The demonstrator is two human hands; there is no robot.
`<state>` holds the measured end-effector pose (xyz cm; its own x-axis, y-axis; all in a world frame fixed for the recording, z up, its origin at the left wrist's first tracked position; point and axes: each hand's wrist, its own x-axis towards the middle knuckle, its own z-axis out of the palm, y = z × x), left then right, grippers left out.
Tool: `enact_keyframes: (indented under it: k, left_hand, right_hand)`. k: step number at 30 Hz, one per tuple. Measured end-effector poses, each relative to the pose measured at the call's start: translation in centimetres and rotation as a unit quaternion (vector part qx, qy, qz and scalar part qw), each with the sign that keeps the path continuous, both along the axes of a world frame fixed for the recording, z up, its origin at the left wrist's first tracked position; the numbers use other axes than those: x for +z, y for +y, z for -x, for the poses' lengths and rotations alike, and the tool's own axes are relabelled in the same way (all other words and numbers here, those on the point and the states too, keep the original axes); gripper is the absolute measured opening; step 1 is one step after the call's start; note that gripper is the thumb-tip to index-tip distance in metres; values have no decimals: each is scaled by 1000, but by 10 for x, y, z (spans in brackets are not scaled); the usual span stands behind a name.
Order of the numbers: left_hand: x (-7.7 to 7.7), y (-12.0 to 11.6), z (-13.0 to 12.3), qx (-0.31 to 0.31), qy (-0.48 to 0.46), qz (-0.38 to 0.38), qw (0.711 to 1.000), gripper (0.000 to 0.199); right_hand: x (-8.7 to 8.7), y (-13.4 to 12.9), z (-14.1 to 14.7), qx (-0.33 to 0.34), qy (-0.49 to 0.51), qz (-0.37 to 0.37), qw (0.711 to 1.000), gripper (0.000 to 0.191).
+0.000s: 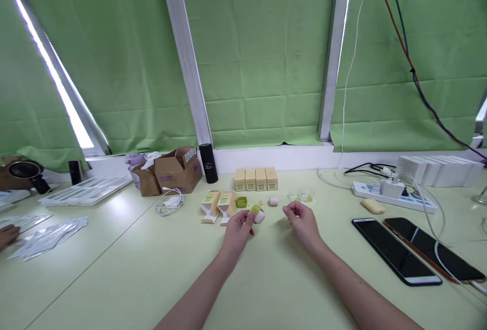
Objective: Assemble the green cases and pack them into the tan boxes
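Note:
My left hand is closed on a small rounded white case with a green cover, held just above the table. To its right, my right hand is raised with thumb and forefinger pinched together; whether anything tiny is between them I cannot make out. Beyond the left hand lies a hollow green cover. A tiny yellowish piece and a small pale rounded case sit between the hands. Clear plastic cups with yellow bits inside stand behind the right hand.
Several small cardboard boxes line the back; two opened cartons lie nearer. Left are a white cable, a large cardboard box and another person's hand. Phones and a power strip lie right.

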<state>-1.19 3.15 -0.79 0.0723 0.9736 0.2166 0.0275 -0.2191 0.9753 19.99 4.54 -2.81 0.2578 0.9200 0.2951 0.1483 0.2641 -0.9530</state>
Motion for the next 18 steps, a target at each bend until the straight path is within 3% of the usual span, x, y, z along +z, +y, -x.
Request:
enact_keyframes:
  k: [3,7,10,13,18]
  left_hand:
    - [0,0,1,12,-1,5,1000,62]
    - [-1,2,2,24,3,6,1000,64]
    - [-1,3,2,32,7,7,999,68]
    - [0,2,1,33,6,16,999,69]
    - [2,1,2,33,3,14,999,67]
  right_hand:
    - [-1,9,-22,-82,-46,2,996,24]
    - [-1,18,-51,-165,-128,-1,978,37]
    - [-7,25,-65,-246,-348,37,904,50]
    - [-15,33,-72,-268,-425,106,858,53]
    - [-23,37,-76,-245,-420,128,865,40]
